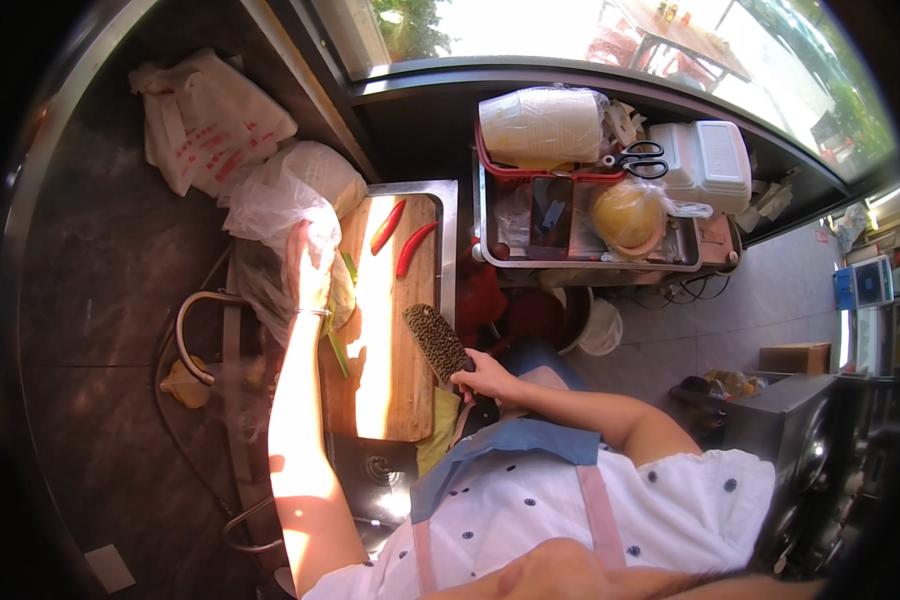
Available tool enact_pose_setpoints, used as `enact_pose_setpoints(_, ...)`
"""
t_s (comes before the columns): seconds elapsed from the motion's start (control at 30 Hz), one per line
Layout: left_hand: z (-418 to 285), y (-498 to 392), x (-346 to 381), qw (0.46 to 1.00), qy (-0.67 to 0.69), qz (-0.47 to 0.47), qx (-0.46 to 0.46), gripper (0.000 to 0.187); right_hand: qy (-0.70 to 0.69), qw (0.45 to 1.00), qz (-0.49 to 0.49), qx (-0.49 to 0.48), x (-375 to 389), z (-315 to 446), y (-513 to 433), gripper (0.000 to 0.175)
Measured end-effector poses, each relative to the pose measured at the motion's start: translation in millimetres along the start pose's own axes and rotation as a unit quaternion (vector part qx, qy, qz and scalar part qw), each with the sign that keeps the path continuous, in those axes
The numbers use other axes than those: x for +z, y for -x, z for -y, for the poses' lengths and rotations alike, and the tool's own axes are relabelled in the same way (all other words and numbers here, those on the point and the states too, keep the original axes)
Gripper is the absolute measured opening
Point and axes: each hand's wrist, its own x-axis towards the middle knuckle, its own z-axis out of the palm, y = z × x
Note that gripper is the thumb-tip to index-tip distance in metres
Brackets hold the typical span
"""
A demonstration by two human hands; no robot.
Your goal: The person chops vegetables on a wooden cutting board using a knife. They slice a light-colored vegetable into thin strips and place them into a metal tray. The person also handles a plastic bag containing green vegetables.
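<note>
My left hand is at a clear plastic bag on the left side of the wooden cutting board. Its fingertips meet the crumpled film, and whether they grip it is hard to see. Closed round a dark handle, my right hand holds a kitchen knife with a broad, dark-patterned blade. That blade tilts over the board's right edge. Two red chili peppers lie on the board's far part. Long green vegetable strips lie below my left wrist, partly covered by plastic.
A printed white plastic bag lies at far left. Curved metal faucet stands left of the board. A metal tray at right holds stacked containers, scissors and a bagged yellow item. A yellow cloth hangs near the board.
</note>
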Motion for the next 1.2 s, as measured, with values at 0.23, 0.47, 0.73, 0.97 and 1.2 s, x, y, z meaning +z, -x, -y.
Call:
enact_pose_setpoints(0.23, -1.2, -2.0, 2.4, 1.0, 0.004, 0.004, -0.002, 0.039, -0.002, 1.0, -0.002, -0.002, 0.4, -0.3, 0.1, 0.022)
enact_pose_setpoints(0.47, 4.5, -8.3, 6.5, 1.0, 0.015, 0.004, -0.001, 0.039, -0.003, 1.0, 0.005, -0.001, -0.3, -0.3, -0.5, 0.03)
enact_pose_setpoints(0.73, 0.5, -5.6, 6.5, 1.0, 0.014, 0.015, -0.005, 0.038, -0.001, 1.0, 0.004, -0.002, 0.5, 2.5, 1.4, 0.028)
enact_pose_setpoints(0.97, -2.8, -0.7, 6.2, 1.0, 0.011, 0.018, -0.007, 0.037, -0.01, 1.0, 0.005, 0.002, 0.2, 2.2, 1.1, 0.029)
enact_pose_setpoints(1.2, -3.9, 0.1, 10.3, 1.0, 0.013, 0.019, -0.008, 0.036, 0.007, 1.0, 0.002, -0.002, -0.4, 2.4, 1.2, 0.028)
